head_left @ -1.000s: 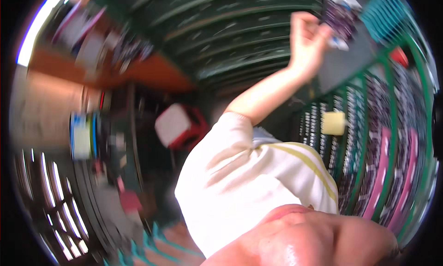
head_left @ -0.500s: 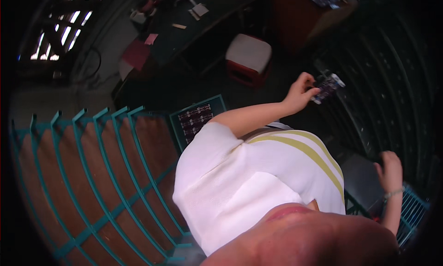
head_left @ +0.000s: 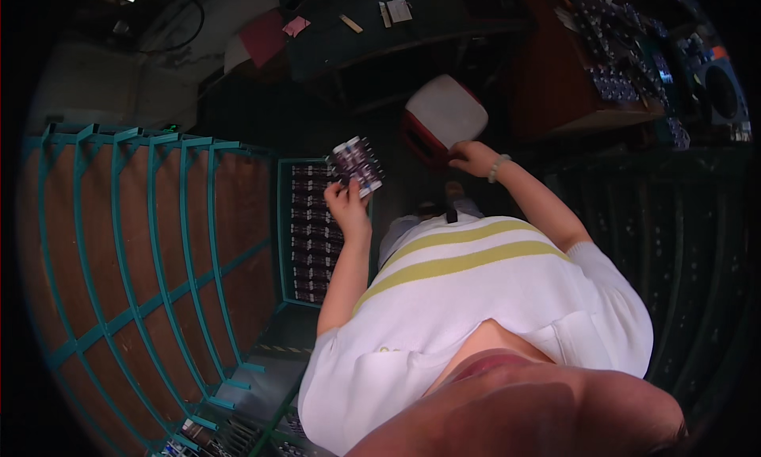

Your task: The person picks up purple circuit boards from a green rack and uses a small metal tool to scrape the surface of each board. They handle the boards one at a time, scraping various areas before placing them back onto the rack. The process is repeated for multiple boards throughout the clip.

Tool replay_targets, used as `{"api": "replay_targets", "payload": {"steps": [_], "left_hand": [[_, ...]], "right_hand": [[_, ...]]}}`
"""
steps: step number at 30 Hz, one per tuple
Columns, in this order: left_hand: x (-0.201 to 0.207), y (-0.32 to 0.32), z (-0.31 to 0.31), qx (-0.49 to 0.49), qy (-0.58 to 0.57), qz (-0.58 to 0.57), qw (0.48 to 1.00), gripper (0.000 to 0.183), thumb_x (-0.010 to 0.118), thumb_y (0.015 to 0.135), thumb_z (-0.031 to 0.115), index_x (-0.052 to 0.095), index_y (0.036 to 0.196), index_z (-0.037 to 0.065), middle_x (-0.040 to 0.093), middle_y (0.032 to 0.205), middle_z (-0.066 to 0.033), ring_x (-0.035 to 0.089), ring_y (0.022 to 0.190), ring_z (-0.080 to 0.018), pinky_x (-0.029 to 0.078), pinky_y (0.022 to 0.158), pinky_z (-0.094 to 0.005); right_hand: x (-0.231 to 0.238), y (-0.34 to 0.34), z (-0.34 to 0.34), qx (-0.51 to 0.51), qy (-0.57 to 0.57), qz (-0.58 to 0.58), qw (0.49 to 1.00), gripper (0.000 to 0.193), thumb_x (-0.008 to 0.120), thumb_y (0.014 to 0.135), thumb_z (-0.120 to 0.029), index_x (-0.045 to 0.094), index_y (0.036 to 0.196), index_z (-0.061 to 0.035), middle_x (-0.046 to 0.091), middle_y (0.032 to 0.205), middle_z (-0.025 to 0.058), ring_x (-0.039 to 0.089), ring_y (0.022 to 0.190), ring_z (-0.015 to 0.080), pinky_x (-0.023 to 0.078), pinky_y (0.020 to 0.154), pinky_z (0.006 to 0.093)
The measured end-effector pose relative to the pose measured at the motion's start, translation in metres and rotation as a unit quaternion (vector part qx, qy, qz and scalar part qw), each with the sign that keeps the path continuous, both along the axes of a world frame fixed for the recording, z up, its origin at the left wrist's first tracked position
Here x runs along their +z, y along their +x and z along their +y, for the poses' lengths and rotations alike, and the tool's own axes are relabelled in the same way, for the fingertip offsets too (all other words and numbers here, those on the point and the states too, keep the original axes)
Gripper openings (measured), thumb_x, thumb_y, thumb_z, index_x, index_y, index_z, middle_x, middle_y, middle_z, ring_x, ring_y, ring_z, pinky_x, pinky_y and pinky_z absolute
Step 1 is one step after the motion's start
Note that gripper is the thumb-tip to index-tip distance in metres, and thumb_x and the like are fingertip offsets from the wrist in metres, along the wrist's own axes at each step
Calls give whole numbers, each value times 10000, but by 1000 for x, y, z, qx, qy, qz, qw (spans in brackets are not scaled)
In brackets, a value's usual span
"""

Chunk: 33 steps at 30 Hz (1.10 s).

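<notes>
Near tray edge (head_left: pixel 284 231), parts (head_left: pixel 357 164) (in hand (head_left: pixel 346 207))

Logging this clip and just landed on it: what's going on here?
A person's left hand grips a purple-and-white circuit board near the far end of a teal-rimmed tray lined with rows of similar boards. The right hand, with nothing visible in it, is by a red-and-white stool; contact is unclear.

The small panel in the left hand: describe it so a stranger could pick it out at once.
Start at the big teal rack filling the picture's left side, then move right to the teal-edged tray beside it. By the tray's upper right corner, the left hand grips the purple-and-white panel. Unlike the rows of similar pieces in the tray, it is tilted and hand-held.
</notes>
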<state>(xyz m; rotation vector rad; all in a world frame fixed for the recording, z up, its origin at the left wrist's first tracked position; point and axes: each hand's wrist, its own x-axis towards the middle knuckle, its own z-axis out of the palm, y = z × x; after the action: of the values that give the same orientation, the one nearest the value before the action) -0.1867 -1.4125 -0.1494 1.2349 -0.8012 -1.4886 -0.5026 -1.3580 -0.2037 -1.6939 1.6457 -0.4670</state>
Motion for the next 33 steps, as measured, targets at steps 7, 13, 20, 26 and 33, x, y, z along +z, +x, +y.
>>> {"api": "replay_targets", "payload": {"steps": [7, 13, 20, 26, 33], "left_hand": [[-18, -5, 38, 192, 77, 54, 977, 336, 564, 931, 82, 306, 1134, 14, 491, 1147, -162, 566, 1001, -242, 561, 813, -495], [-50, 34, 21, 243, 106, 49, 963, 335, 584, 921, 84, 318, 1119, 36, 517, 1109, -161, 587, 954, -251, 565, 776, -538], [-22, 38, -95, 280, 97, -5, 955, 287, 558, 927, 55, 333, 1103, 39, 534, 1072, -153, 597, 922, -229, 584, 751, -471], [-53, 58, -134, 262, 126, -20, 957, 320, 572, 915, 42, 330, 1124, 34, 535, 1067, -157, 597, 925, -246, 582, 740, -491], [-46, 27, -163, 251, 145, 33, 956, 277, 555, 923, 40, 340, 1097, 46, 562, 1039, -150, 619, 907, -252, 580, 748, -483]], "right_hand": [[-112, -44, -160, -13, 36, 47, 998, 575, 697, 781, -319, 543, 1206, 35, 557, 1213, 263, 533, 1150, 366, 435, 964, 398], [-139, -31, -365, -78, 51, 61, 994, 542, 675, 805, -305, 542, 1182, 61, 560, 1203, 261, 513, 1175, 378, 428, 981, 402], [-171, -52, -516, -342, 10, 14, 940, 341, 458, 910, -139, 515, 1189, 48, 607, 1122, 205, 519, 1139, 388, 452, 899, 445], [-190, -49, -550, -295, -98, 346, 885, 271, 417, 921, -129, 554, 1081, 41, 596, 1076, 172, 573, 1015, 297, 446, 843, 399], [-156, -33, -564, -305, 67, 302, 901, 330, 583, 875, -170, 508, 1125, 32, 575, 1132, 212, 588, 1036, 350, 492, 865, 433]]}}
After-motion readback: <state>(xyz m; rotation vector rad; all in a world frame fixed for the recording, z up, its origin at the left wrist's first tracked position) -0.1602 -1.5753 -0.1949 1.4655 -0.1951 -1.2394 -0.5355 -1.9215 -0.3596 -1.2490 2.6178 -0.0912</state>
